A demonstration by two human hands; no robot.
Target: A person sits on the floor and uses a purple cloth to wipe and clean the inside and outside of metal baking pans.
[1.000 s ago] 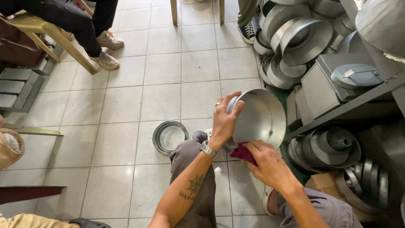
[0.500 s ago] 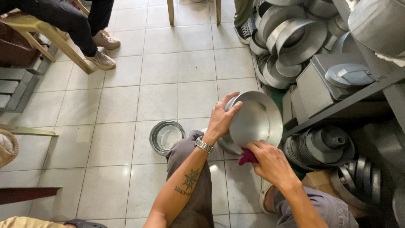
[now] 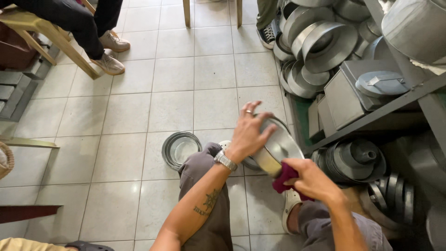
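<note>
1. Head view, seen from my remote station: the left hand (image 3: 247,132) spreads over the upper rim of a round metal pan (image 3: 278,148), fingers clamped on its edge, tilting it on its side above the knees
2. The right hand (image 3: 312,179) is closed around a dark red cloth (image 3: 284,177) pressed to the pan's lower rim; I judge the tilt gives the cloth a way into the wall
3. A stack of shallow round tins (image 3: 179,148) sits on the tiled floor (image 3: 139,107) just beside the left knee, within reach
4. At right, a metal shelf (image 3: 395,104) and the floor below it hold nested grey pans, lids and box moulds; I see no labels or packages
5. Another person's shoes (image 3: 111,53) rest by a wooden chair (image 3: 44,35), well apart
</note>
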